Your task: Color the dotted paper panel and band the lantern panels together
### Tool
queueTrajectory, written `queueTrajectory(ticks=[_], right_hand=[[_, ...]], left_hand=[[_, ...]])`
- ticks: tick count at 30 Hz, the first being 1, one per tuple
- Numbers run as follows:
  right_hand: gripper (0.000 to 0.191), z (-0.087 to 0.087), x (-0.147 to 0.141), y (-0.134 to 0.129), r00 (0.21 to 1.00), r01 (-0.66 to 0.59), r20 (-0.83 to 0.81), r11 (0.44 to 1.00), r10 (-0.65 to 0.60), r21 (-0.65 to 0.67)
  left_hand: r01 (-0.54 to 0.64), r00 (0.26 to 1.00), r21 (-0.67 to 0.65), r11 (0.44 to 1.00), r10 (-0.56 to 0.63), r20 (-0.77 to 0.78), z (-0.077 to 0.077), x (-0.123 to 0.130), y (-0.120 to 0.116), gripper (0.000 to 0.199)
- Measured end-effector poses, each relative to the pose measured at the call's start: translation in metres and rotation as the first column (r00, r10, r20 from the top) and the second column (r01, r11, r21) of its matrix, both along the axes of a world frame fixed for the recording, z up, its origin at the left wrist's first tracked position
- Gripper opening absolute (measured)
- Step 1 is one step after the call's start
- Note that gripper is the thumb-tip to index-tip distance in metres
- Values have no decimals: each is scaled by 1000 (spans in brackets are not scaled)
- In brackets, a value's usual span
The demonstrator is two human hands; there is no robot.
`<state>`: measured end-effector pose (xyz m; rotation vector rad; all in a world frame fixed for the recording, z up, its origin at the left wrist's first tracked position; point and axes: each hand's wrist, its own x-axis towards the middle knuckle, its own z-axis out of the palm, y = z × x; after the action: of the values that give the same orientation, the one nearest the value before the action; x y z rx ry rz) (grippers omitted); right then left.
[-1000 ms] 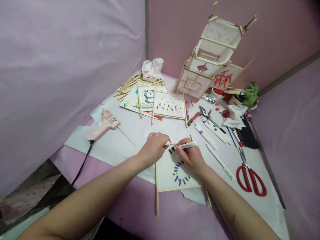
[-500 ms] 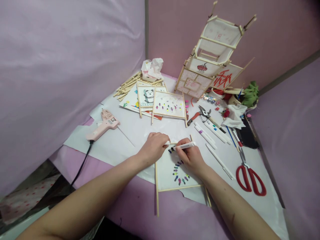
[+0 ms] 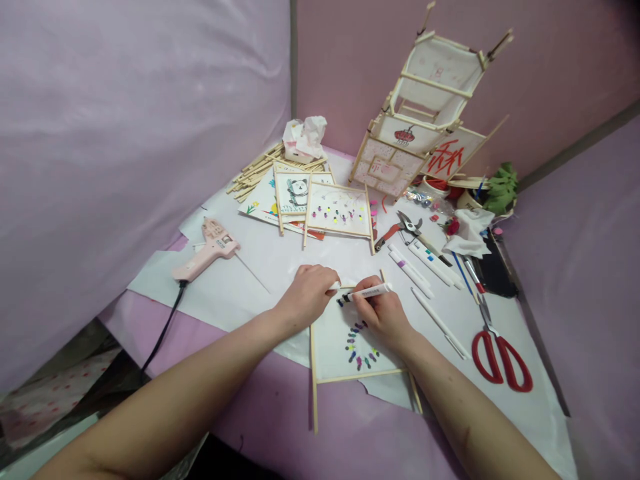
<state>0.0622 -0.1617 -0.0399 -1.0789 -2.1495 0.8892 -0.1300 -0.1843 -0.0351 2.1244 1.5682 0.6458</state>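
My right hand [image 3: 383,310] is closed around a white marker [image 3: 374,291], whose dark tip meets short dark marks [image 3: 343,301] near the top of a white panel [image 3: 327,350]. The panel is stretched on a thin wooden stick frame [image 3: 314,393] and lies flat. Below the marker, a ring of small coloured dabs [image 3: 349,348] in purple, green, yellow and dark tones shows on it. At the panel's upper left corner rests my left hand [image 3: 310,293], fingers curled, with a small white marker cap [image 3: 335,285] poking out. Its fingertips are mostly hidden.
A pink glue gun [image 3: 207,257] with a black cord lies left. Behind are decorated panels [image 3: 340,210], sticks [image 3: 255,173] and a tall stick-framed structure [image 3: 395,157]. To the right lie pruning shears [image 3: 407,225], markers [image 3: 410,270], red-handled scissors [image 3: 500,357] and crumpled tissue [image 3: 470,233].
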Motion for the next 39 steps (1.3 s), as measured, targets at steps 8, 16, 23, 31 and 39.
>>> queueTrajectory(ticks=[8, 16, 23, 31, 39], right_hand=[[10, -1, 0, 0, 1000, -3, -1, 1000, 3, 9], [10, -2, 1, 0, 1000, -8, -1, 1000, 8, -5], [9, -1, 1, 0, 1000, -27, 5, 1000, 27, 16], [9, -1, 0, 0, 1000, -20, -12, 1000, 20, 0], [9, -1, 1, 0, 1000, -12, -5, 1000, 12, -3]], left_hand=[[0, 1000, 8, 1000, 0, 4, -2, -1, 1, 13], [1, 1000, -6, 1000, -1, 1, 1, 0, 1, 14], [1, 1000, 1, 1000, -1, -4, -1, 0, 1, 15], [-7, 1000, -15, 1000, 7, -9, 2, 0, 1, 15], [-1, 1000, -7, 1000, 1, -2, 1, 0, 1, 14]])
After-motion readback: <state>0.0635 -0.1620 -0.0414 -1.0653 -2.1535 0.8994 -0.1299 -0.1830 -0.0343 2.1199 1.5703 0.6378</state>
